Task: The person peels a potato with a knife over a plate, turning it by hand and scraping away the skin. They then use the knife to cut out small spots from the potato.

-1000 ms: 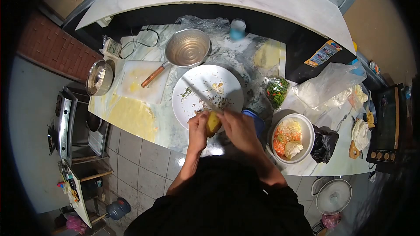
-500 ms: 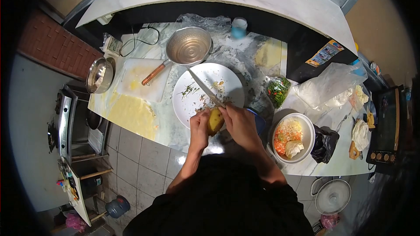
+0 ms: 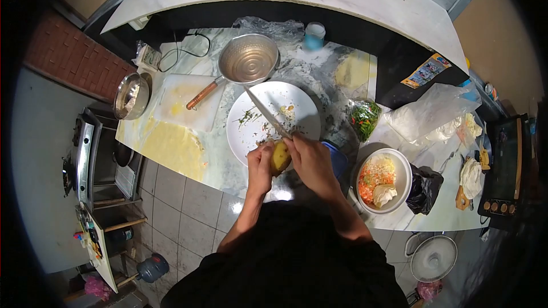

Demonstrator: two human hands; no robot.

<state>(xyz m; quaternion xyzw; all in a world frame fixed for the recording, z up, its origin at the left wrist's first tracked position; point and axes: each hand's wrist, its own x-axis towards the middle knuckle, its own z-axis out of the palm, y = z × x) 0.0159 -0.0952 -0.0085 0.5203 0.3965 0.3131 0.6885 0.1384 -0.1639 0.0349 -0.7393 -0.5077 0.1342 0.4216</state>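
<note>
My left hand (image 3: 261,165) grips a yellow potato (image 3: 279,158) with brownish skin patches, over the near rim of a large white plate (image 3: 237,128). In my right hand (image 3: 309,162) is a long knife (image 3: 265,111), its blade pointing away and to the left above the plate. My right fingers lie close against the potato, and the part of the knife at my grip is hidden. Green herb bits and small brown and yellow scraps (image 3: 285,112) are scattered on the plate.
Beyond the plate stands a metal saucepan (image 3: 248,59), its wooden handle over a white cutting board (image 3: 186,102). To the right are a bag of chillies (image 3: 364,120), a white pot (image 3: 404,177) of shredded vegetables and a black bag (image 3: 425,188). A steel bowl (image 3: 140,97) sits left.
The view has shifted very slightly. Both hands keep their hold on the potato and the knife, with hardly any visible movement.
</note>
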